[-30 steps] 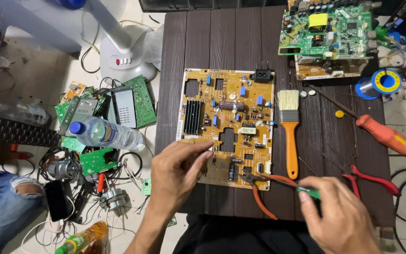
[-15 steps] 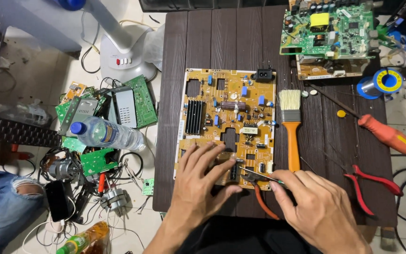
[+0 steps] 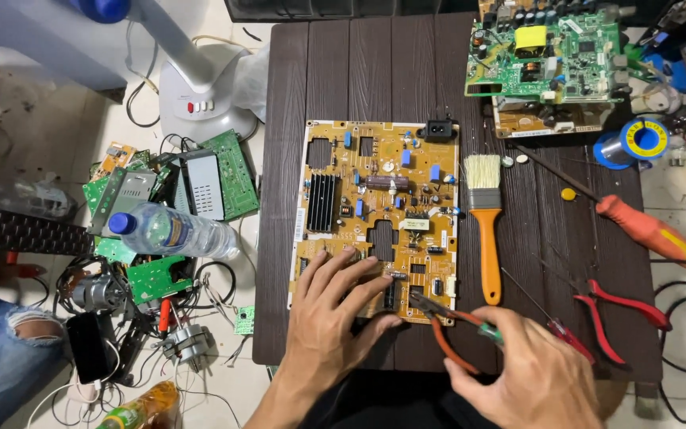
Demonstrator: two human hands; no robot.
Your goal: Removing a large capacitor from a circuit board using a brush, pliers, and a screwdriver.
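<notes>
the yellow circuit board (image 3: 379, 214) lies flat near the middle of the dark slatted worktop (image 3: 343, 71), its long side running away from the person, a black finned heat sink (image 3: 321, 202) on its left half and a black socket (image 3: 441, 129) at its far right corner. the left hand (image 3: 331, 322) rests on the board's near edge, fingers (image 3: 341, 270) spread apart and pressed on the components, holding nothing. the right hand (image 3: 537, 373) is clamped around the orange handles of a pair of pliers (image 3: 442, 318), whose dark tip touches the board's near right corner, just beside the left hand's fingertips.

just right of the board lies a paintbrush (image 3: 486, 226) with an orange handle and pale bristles, bristles pointing away. further right are a screwdriver (image 3: 637, 226) with an orange grip and red-handled cutters (image 3: 625, 306) near the worktop's right edge. at the far right corner sits a green circuit board (image 3: 549, 52) stacked on another board, with a blue spool of solder (image 3: 637, 141) beside it.

on the floor left of the worktop lie a heap of green boards (image 3: 228, 171), a clear plastic bottle (image 3: 172, 232) with a blue cap, small motors and wires, and the white base of a fan (image 3: 200, 91). a knee in torn jeans (image 3: 1, 357) shows at the lower left.
</notes>
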